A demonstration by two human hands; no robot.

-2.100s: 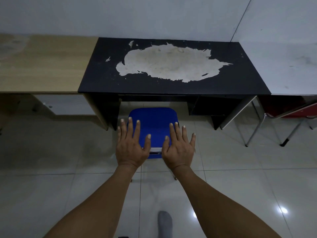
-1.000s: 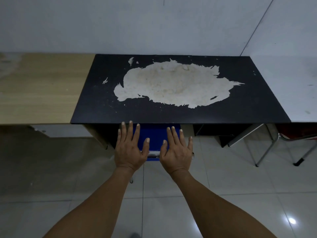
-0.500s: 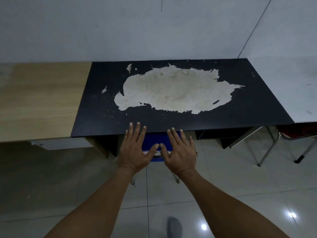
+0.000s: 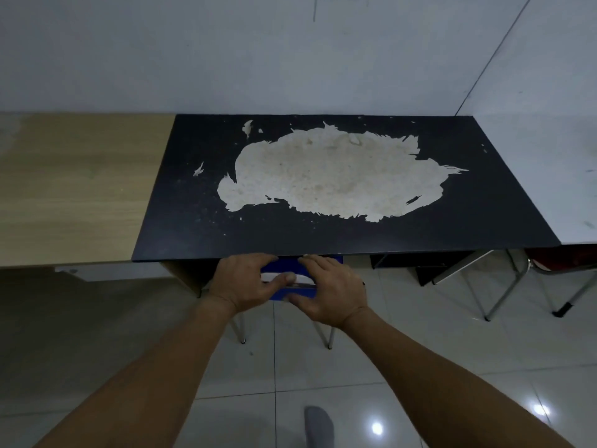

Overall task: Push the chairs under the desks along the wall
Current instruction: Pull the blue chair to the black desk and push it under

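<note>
Your left hand (image 4: 240, 282) and right hand (image 4: 329, 291) grip the blue chair (image 4: 292, 279) back — fingers curled over its top, thumbs behind — just under the black desk (image 4: 193, 221) edge.

A plain pale wall (image 4: 226, 53) rises above a glossy tiled floor (image 4: 420, 367) catching light glints.

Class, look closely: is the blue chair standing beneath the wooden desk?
No, the blue chair sits under the black desk, gripped by both hands.
</note>
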